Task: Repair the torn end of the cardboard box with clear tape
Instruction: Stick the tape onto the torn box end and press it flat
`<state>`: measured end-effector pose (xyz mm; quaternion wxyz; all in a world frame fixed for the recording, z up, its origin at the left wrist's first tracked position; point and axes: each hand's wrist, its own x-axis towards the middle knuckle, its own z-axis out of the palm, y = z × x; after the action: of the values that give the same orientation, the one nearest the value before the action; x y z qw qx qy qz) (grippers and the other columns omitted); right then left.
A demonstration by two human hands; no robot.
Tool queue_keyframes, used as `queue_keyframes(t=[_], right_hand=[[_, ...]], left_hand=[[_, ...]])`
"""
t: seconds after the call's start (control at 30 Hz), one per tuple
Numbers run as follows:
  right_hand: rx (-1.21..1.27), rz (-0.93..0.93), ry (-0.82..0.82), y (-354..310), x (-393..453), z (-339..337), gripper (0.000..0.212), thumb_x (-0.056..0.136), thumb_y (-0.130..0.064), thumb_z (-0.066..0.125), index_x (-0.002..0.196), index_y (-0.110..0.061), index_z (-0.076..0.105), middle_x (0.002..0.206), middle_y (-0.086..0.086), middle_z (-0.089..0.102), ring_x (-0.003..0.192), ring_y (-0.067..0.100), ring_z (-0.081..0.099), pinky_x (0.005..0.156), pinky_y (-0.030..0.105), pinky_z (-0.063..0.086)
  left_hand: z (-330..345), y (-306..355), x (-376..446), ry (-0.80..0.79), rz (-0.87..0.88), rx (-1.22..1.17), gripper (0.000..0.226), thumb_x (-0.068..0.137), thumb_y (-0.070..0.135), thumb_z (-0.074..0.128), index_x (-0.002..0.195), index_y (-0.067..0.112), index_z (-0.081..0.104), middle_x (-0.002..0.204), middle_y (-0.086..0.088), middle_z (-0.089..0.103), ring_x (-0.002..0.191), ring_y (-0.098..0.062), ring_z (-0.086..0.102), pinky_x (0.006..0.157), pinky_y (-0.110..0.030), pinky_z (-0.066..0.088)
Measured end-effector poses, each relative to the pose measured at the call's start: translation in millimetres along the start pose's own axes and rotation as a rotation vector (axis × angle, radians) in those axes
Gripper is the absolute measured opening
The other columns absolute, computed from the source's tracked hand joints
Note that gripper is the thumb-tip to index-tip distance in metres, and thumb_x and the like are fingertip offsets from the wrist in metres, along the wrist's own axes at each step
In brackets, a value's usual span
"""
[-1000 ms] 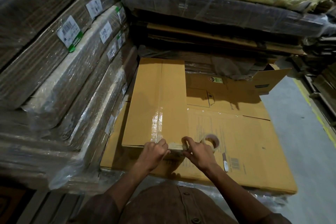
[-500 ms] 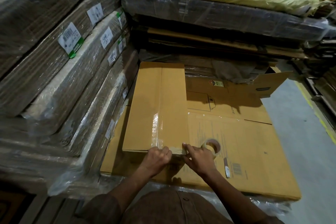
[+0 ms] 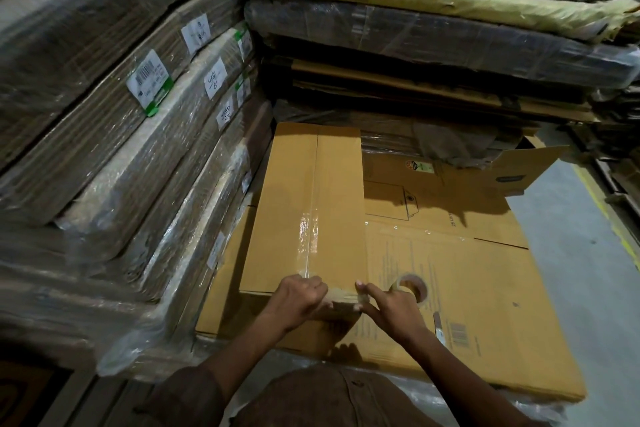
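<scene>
Now | both hands grip cardboard box near end | tape roll beside right

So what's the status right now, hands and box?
Left hand and right hand both pressing clear tape over the folded box near end. Tape roll behind right hand. Nothing obstructing.
</scene>
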<state>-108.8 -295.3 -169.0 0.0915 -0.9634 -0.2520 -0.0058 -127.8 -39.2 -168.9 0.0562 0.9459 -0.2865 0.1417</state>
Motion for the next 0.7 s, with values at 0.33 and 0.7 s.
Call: queue_keyframes(t=[0.33, 0.7], right_hand=[[0.508, 0.180, 0.054, -13.4, -5.0, 6.9, 0.031, 0.100, -0.055, 0.052, 0.116, -0.031, 0.062, 0.054, -0.008, 0.052, 0.053, 0.006, 0.055, 0.049, 0.025, 0.033], [0.726, 0.397, 0.049, -31.8, -7.1, 16.4, 0.030, 0.094, -0.065, 0.053, 0.110, -0.039, 0.050, 0.084, -0.001, 0.071, 0.067, 0.012, 0.066, 0.066, 0.045, 0.057]], left_hand=[[13.8, -2.3, -7.7, 0.005, -0.451, -0.316, 0.025, 0.081, 0.055, 0.067, 0.086, 0.031, 0.061, 0.102, 0.014, 0.056, 0.098, -0.007, 0.047, 0.079, -0.030, 0.034], [12.8, -1.2, -3.8, -0.091, -0.524, -0.344, 0.045, 0.090, 0.061, 0.047, 0.127, 0.035, 0.053, 0.157, 0.002, 0.033, 0.151, -0.024, 0.022, 0.114, -0.049, 0.022]])
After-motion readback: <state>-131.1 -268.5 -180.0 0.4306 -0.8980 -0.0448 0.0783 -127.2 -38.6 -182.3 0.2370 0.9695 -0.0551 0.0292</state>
